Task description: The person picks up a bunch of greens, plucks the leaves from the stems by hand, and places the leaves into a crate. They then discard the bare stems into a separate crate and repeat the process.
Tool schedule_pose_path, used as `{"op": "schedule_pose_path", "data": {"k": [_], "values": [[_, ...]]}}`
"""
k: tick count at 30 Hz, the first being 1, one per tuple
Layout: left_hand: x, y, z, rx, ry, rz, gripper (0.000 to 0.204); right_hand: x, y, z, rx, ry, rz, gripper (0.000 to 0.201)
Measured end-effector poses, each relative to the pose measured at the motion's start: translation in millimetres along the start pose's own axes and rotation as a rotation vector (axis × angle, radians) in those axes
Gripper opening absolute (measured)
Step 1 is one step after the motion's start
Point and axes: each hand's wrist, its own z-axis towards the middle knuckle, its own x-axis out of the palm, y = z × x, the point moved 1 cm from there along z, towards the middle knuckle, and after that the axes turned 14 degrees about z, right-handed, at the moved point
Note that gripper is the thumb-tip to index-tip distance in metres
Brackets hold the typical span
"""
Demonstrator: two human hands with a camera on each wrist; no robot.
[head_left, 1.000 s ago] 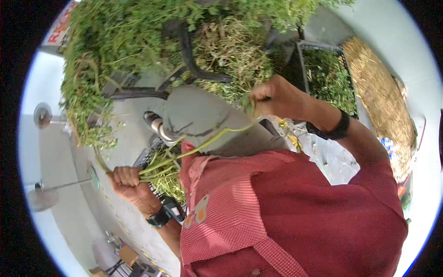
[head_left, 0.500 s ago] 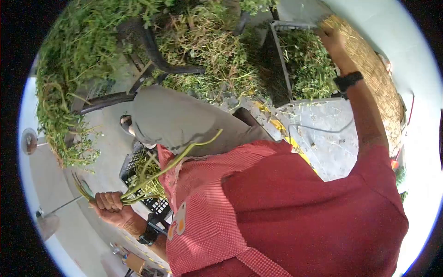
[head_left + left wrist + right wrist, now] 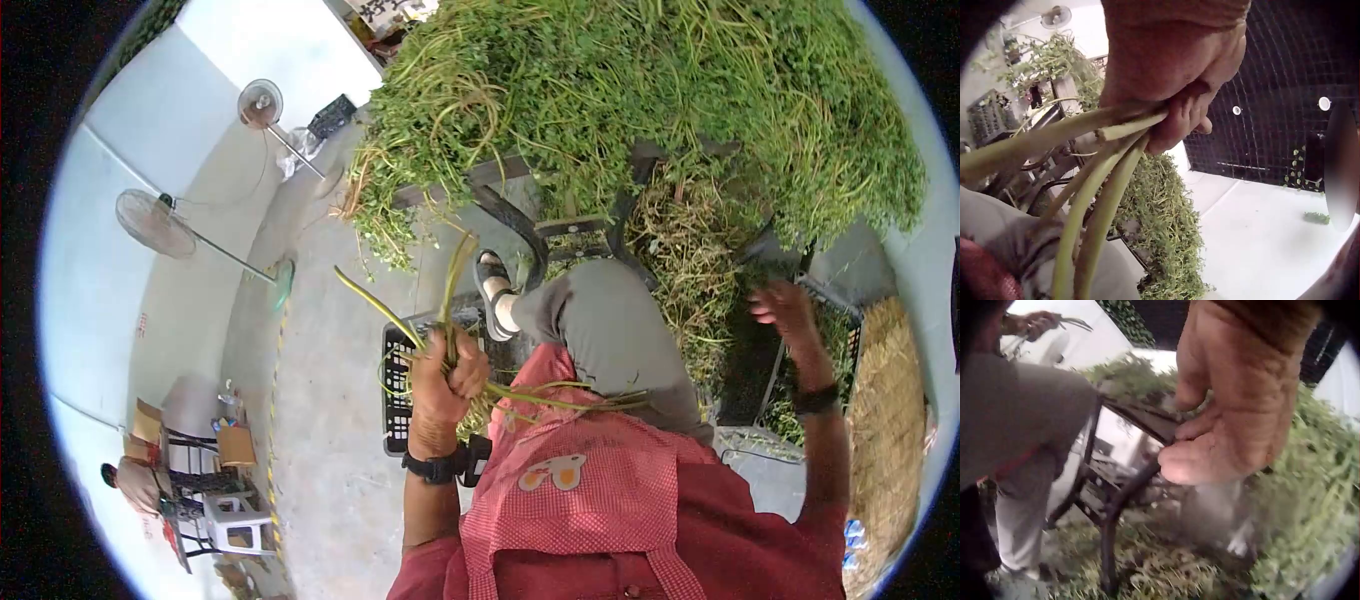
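Observation:
My left hand (image 3: pixel 445 375) (image 3: pixel 1169 69) grips a bunch of long green stems (image 3: pixel 430 310) (image 3: pixel 1094 187), raised in front of my red apron. The stems stick up past the fist and trail down across my lap. My right hand (image 3: pixel 785 310) (image 3: pixel 1232 415) hangs with loosely curled fingers and holds nothing, just above a dark crate of greens (image 3: pixel 835 345), below the big heap of green plants (image 3: pixel 650 90) (image 3: pixel 1310 506) piled on a dark metal frame (image 3: pixel 520 225) (image 3: pixel 1116 494).
A black plastic crate (image 3: pixel 400 385) lies on the concrete floor by my sandalled foot (image 3: pixel 495 290). Two standing fans (image 3: pixel 150 220) are at the left wall. A straw pile (image 3: pixel 890 420) is at the right. A seated person (image 3: pixel 130 485) and stools are far left.
The view swung left. My left hand rose with the stem bunch to the front of my chest. My right hand drew back from the far crate and now hangs free.

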Motion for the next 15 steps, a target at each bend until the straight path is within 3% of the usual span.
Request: {"op": "schedule_pose_path", "data": {"k": [2, 4, 6, 7, 11, 15], "values": [[3, 1, -4, 0.02, -0.003, 0.051, 0.042, 67, 21, -1, -0.177, 0.266, 0.216, 0.026], [4, -1, -7, 0.047, 0.019, 0.165, 0.037, 150, 92, -26, -0.259, 0.457, -0.172, 0.022], [7, -2, -11, 0.05, -0.005, 0.216, 0.036, 203, 116, -37, -0.271, 0.564, -0.172, 0.023], [8, -1, -13, 0.047, -0.032, 0.278, 0.035, 225, 123, -43, -0.212, 0.62, -0.033, 0.025], [12, -6, -17, 0.04, 0.032, 0.471, 0.033, 278, 130, -49, 0.001, 0.808, 0.23, 0.021], [13, 1, -17, -0.003, 0.019, 0.531, 0.032, 298, 133, -54, 0.11, 0.773, 0.406, 0.018]]}}
